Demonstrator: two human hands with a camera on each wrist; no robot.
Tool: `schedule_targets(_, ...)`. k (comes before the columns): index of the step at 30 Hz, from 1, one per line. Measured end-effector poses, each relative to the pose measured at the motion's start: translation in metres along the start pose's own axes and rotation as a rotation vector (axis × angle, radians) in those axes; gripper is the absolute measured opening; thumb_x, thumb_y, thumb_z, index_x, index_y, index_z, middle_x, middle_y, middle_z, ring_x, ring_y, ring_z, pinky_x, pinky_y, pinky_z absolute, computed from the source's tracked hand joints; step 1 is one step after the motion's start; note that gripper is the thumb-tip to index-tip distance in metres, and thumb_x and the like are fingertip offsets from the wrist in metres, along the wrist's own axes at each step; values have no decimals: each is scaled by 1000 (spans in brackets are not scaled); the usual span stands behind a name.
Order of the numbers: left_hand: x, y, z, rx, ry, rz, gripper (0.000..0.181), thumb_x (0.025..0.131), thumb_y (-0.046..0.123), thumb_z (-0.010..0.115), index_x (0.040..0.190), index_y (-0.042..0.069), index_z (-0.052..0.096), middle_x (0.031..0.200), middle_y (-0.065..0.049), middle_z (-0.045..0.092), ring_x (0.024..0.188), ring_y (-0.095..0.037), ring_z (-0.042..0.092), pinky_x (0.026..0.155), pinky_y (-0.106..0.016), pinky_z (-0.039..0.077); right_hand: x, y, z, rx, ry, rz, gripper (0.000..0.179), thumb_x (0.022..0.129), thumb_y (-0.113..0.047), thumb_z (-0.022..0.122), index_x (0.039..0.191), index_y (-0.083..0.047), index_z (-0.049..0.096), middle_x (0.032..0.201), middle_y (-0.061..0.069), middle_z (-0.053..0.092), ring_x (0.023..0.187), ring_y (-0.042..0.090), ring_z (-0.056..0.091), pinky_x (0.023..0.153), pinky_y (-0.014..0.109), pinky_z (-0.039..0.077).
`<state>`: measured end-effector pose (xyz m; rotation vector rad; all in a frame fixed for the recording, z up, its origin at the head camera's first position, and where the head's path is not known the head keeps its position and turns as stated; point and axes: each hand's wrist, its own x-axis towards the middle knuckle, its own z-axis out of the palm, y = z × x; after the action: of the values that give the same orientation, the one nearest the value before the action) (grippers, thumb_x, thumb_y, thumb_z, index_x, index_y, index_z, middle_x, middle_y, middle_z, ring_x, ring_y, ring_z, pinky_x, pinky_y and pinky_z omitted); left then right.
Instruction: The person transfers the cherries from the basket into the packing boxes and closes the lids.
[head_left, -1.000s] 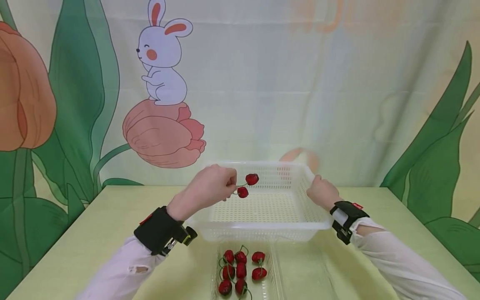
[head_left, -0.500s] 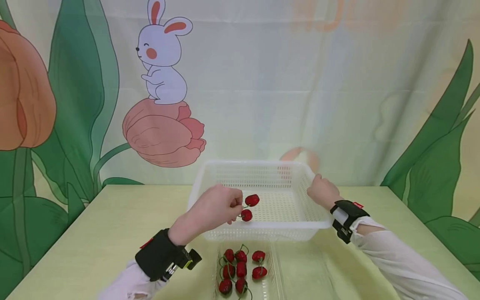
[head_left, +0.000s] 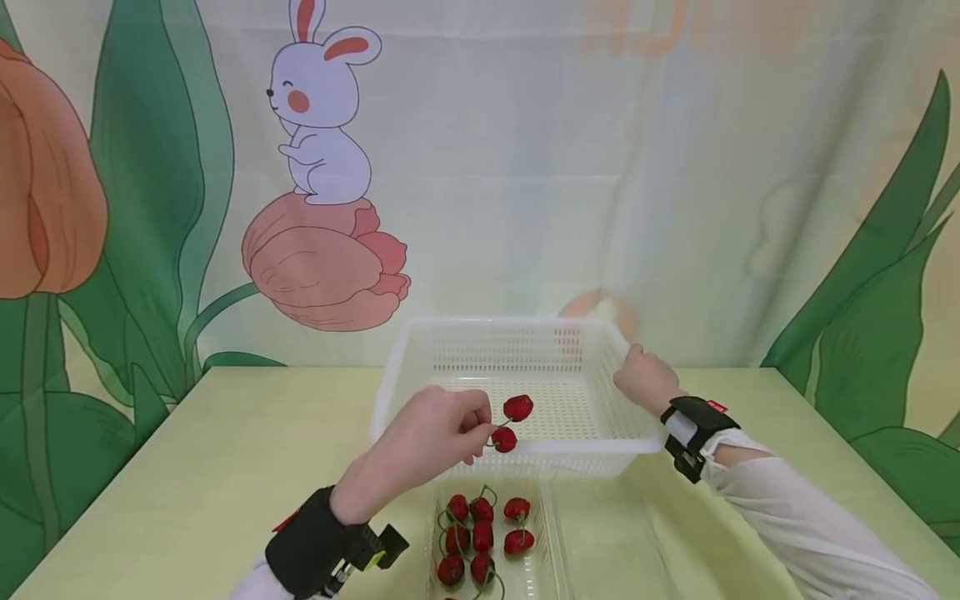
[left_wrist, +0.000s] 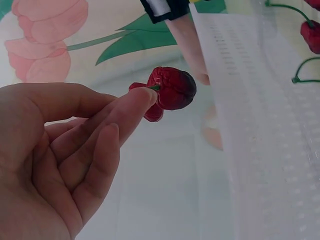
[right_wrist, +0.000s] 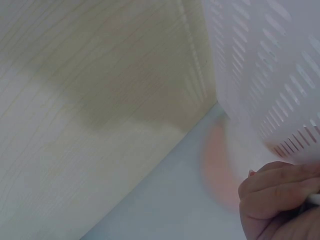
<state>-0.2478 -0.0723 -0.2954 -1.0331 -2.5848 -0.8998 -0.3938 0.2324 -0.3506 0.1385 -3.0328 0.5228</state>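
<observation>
My left hand (head_left: 431, 429) pinches the green stems of a pair of red cherries (head_left: 518, 407) between thumb and forefinger. They hang in front of and above the near rim of a white perforated plastic basket (head_left: 585, 447). In the left wrist view one dark red cherry (left_wrist: 172, 89) partly covers the other, just beyond my fingertips. My right hand (head_left: 647, 379) grips the basket's right rim; in the right wrist view its curled fingers (right_wrist: 275, 185) are at the slotted wall. Several cherries (head_left: 482, 537) with stems lie in a clear plastic box (head_left: 553, 542) nearer to me.
A clear flat lid-like section (head_left: 611, 533) lies to the right of the box's cherry-filled part. Everything stands on a pale yellow wood-grain table (head_left: 247, 450). Behind it hangs a curtain (head_left: 510, 167) printed with a rabbit and tulips. Each wrist wears a black strap with a camera.
My left hand has come down and toward me with the two cherries, from above the basket's inside to its near rim, then slightly right. The right hand stays at the rim.
</observation>
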Motion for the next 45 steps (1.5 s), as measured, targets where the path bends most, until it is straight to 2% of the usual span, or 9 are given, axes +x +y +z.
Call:
schedule_targets(4,-6,6,1,-54,-1,6,17,81,1,54,70,13,54,52,11,52,47,1,50,42,-23,35,-1,-2,-1,-3,0,-6,31,86,-8,43,103,17,36,65,16,45,50,25,45,46,33,30)
schedule_targets(11,-13,12,7,-175,-56,-45,16,82,2,53,71,12,55,52,9,55,46,-3,52,40,-22,34,-3,-5,-2,-3,-3,0,30,86,-9,44,101,16,36,67,17,46,51,25,45,47,33,32)
schedule_targets(14,-14,12,10,-189,-63,-43,16,82,1,53,71,13,55,51,11,54,45,-3,51,40,-21,32,-2,-5,-3,17,-10,26,29,84,-8,44,100,15,36,70,19,47,54,27,49,48,34,36)
schedule_targets(20,-16,12,15,-217,-64,-21,18,80,-1,52,70,13,56,53,16,54,45,0,52,41,-21,37,-1,-4,-3,42,-21,59,31,83,-8,44,103,14,35,74,20,48,56,27,52,49,34,38)
schedule_targets(26,-19,19,17,-270,-96,-31,18,79,-2,51,69,12,55,50,10,54,46,-4,54,40,-19,30,-5,-8,-6,40,-33,48,33,84,-9,44,105,15,34,75,19,48,58,26,53,49,33,38)
schedule_targets(30,-25,28,18,-325,-122,-74,20,79,-5,51,67,11,54,49,8,54,45,-9,55,40,-19,31,-7,-9,-6,27,-27,24,32,85,-8,43,103,16,35,73,18,48,57,26,52,49,33,37)
schedule_targets(34,-28,35,21,-336,-154,-113,21,77,-5,52,64,12,52,46,8,53,43,-8,54,41,-19,35,-7,-8,-6,16,-16,10,29,84,-8,43,100,15,35,71,18,47,55,26,50,48,33,36)
schedule_targets(37,-30,40,26,-351,-190,-169,21,77,-4,52,63,11,52,44,6,52,40,-9,54,41,-20,37,-7,-8,-6,6,-12,-5,28,85,-8,43,100,16,36,69,18,46,54,26,47,48,33,33)
schedule_targets(45,-33,51,39,-300,-276,-302,20,77,0,54,60,11,50,43,6,52,37,-9,52,35,-21,34,-7,-8,-6,11,-5,-11,28,85,-7,43,100,16,36,67,17,44,52,25,43,48,33,30)
